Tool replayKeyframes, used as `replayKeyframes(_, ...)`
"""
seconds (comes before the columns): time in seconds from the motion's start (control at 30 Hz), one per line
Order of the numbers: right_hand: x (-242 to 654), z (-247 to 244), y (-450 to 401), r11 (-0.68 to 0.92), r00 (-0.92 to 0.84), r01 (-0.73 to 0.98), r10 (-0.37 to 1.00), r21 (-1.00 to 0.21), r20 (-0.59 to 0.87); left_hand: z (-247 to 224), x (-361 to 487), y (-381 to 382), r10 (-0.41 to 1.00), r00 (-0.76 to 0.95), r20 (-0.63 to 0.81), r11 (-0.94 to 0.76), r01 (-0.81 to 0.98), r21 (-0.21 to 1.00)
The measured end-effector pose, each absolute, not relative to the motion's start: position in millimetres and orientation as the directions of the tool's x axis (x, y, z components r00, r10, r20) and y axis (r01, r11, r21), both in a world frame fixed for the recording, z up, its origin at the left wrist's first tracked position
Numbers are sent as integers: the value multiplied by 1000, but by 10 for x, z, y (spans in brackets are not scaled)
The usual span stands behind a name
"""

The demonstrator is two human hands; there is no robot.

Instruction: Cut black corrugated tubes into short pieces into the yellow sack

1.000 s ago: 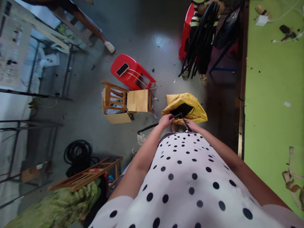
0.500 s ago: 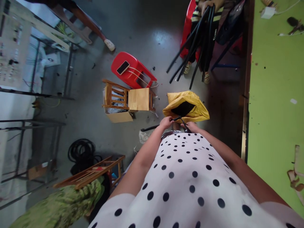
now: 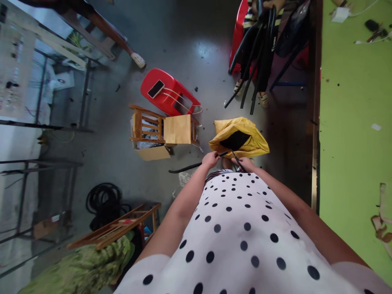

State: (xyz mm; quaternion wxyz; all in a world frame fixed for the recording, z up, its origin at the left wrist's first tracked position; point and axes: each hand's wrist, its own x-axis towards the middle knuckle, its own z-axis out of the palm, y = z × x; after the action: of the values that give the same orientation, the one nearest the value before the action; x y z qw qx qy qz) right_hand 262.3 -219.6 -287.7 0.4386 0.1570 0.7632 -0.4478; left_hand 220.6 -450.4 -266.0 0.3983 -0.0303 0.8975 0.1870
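My left hand [image 3: 211,159] is closed around a black rubber tube [image 3: 185,168]. The tube's short end points right, over the near rim of a yellow sack [image 3: 259,143], and its long tail sticks out to the left. In my right hand [image 3: 246,164] are slim dark scissors [image 3: 238,159], their blades pointing up and left towards the sack. A small gap separates the tube's end from the blades. The sack's mouth gapes around dark contents that I cannot make out. My fingers partly hide the scissors' handles.
Ahead, a seated person's hand [image 3: 271,5] holds several black tubes [image 3: 255,77]. To the left stand a red stool [image 3: 165,87] with a phone and a wooden chair [image 3: 177,128]. A green table [image 3: 352,143] runs along the right. Coiled black tubing [image 3: 104,200] lies on the floor.
My left hand has shifted slightly left with the tube, whose end now lies apart from the scissors and whose tail reaches farther left. The other person's tubes have swung and bunched differently.
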Motion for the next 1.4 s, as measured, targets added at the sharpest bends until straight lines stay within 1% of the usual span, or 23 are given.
replayKeyframes(0.07,2635,-2853,-2172,462,-550,699,-142,-546,-823,-2647,2190,-4515,90,-685,-723,924,-214,317)
replayKeyframes(0.13,2620,-2785,-2130,424,-558,704,-166,-570,-813,-2606,2158,-4523,85,-702,-707,916,-224,332)
replayKeyframes(0.23,2573,-2624,-2043,476,-617,618,-198,-625,-761,-2502,2091,-4536,109,-758,-644,890,-214,402)
replayKeyframes(0.33,2526,-2495,-1991,581,-644,534,-190,-614,-741,-2399,2025,-4536,133,-822,-554,852,-190,487)
replayKeyframes(0.4,2500,-2458,-2008,606,-637,520,-194,-602,-746,-2354,1985,-4515,145,-844,-517,830,-181,528)
replayKeyframes(0.53,2444,-2435,-2123,598,-620,527,-215,-603,-755,-2316,1922,-4427,174,-844,-507,805,-174,567)
replayKeyframes(0.67,2397,-2389,-2192,621,-631,515,-192,-591,-752,-2295,1899,-4342,206,-834,-512,803,-155,575)
replayKeyframes(0.83,2403,-2376,-2191,613,-635,538,-158,-579,-757,-2329,1915,-4293,235,-808,-541,807,-148,572)
replayKeyframes(0.97,2457,-2457,-2199,622,-629,545,-139,-562,-765,-2474,1903,-4280,263,-772,-578,798,-163,580)
replayKeyframes(1.07,2503,-2571,-2180,657,-638,516,-133,-550,-758,-2632,1891,-4321,285,-725,-628,779,-207,592)
replayKeyframes(1.2,2550,-2756,-2123,682,-614,533,-96,-501,-784,-2812,1973,-4435,274,-652,-707,812,-238,534)
replayKeyframes(1.3,2581,-2884,-2108,666,-574,558,-121,-494,-810,-2887,2105,-4490,241,-628,-740,847,-236,477)
replayKeyframes(1.4,2608,-2984,-2124,644,-557,573,-147,-507,-817,-2918,2209,-4501,215,-624,-751,860,-244,449)
